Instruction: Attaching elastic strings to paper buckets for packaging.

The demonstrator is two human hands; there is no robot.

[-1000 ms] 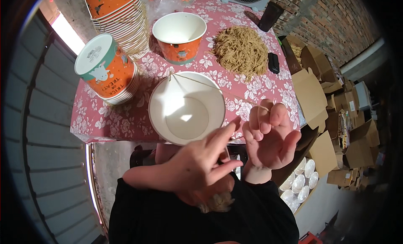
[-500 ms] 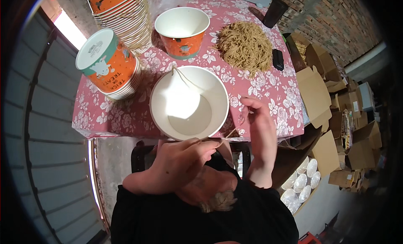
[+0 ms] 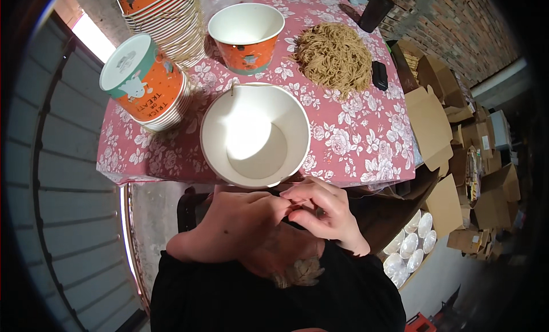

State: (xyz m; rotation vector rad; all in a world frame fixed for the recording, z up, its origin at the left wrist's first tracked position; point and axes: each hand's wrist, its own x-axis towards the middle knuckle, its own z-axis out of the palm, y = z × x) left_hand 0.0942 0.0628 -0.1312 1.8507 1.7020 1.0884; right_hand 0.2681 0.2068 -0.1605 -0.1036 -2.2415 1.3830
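Note:
A white-lined paper bucket [image 3: 269, 143] stands at the table's near edge, its open mouth toward me. Thin tan cord [image 3: 251, 84] runs along its far rim. Just below the near rim, my left hand [image 3: 243, 220] is closed, its fingertips meeting those of my right hand [image 3: 323, 209]. Both pinch the cord's end, which is mostly hidden between the fingers. Farther right on the table lies a heap of tan cords [image 3: 334, 60].
An orange bucket [image 3: 246, 52] stands upright behind. At left are an upturned bucket stack [image 3: 150, 92] and a taller bucket stack [image 3: 166, 29]. A black case [image 3: 379, 76] and dark cup [image 3: 376, 13] sit at right. Cardboard boxes [image 3: 429, 129] crowd the floor beside the pink flowered tablecloth [image 3: 349, 143].
My right hand has come in from the right, down to my left hand, and its fingers have closed. The cord loop that hung inside the bucket now lies along the far rim.

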